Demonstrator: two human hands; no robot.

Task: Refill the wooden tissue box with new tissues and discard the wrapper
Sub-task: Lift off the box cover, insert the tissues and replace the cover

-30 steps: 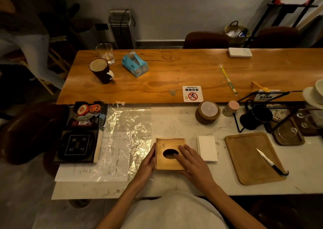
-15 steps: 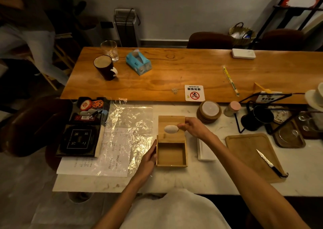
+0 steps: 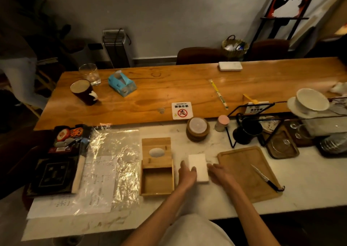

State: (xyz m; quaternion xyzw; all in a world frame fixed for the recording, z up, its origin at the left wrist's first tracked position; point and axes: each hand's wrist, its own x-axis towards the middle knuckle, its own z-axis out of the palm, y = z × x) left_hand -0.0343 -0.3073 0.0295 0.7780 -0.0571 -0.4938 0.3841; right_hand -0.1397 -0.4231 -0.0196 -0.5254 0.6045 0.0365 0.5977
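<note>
Marble counter (image 3: 221, 206) lies bare in front of our wrists, right down to its near edge. We see the wooden tissue box (image 3: 157, 182) open and empty, with its lid (image 3: 157, 152), the one with the oval hole, lying flat against its far rim. The white tissue pack (image 3: 198, 166) sits just right of the box, between it and the wooden tray (image 3: 244, 170). Our left hand (image 3: 187, 176) touches the pack's left edge, fingers loosely together; our right hand (image 3: 220, 173) meets its right edge, fingers slightly curled. Neither grips firmly that we can tell. A knife (image 3: 262, 177) rests on the tray's right side, clear of our hands. Crinkled plastic sheet (image 3: 114, 152) covers the counter left of the box.
</note>
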